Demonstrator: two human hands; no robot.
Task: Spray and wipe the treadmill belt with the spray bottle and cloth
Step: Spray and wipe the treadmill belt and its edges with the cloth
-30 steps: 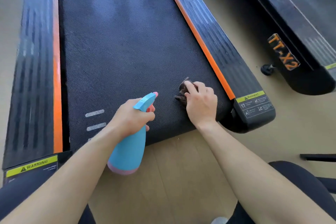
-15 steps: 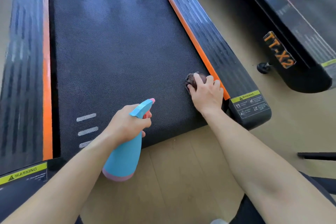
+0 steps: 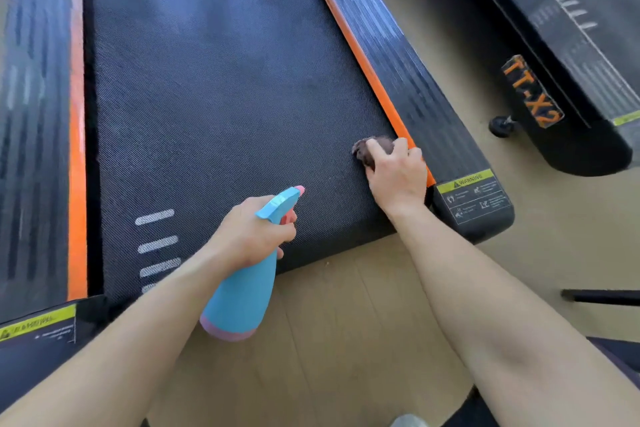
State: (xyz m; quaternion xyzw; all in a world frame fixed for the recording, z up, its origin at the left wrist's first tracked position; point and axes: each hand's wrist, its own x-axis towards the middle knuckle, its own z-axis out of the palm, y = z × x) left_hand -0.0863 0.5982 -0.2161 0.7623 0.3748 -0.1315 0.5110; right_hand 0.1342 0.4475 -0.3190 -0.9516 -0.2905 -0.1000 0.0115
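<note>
The black textured treadmill belt (image 3: pixel 214 87) fills the middle of the view, running away from me. My left hand (image 3: pixel 249 236) grips the neck of a blue spray bottle (image 3: pixel 242 295) with a pink base and pink nozzle tip, held over the belt's near edge and pointing forward to the right. My right hand (image 3: pixel 398 177) holds a bunched dark brown cloth (image 3: pixel 372 146) pressed on the belt at its right edge, beside the orange strip. Most of the cloth is hidden under my fingers.
Black ribbed side rails with orange strips, the right rail (image 3: pixel 408 80) and the left rail (image 3: pixel 38 135), flank the belt. A second treadmill (image 3: pixel 561 55) marked TT-X2 stands to the right, its wheel on the wooden floor (image 3: pixel 346 340). Yellow warning labels sit on both rear corners.
My right hand has slid the cloth to the right and forward, from the belt's middle-right up to the orange strip. The left hand and bottle have stayed about where they were.
</note>
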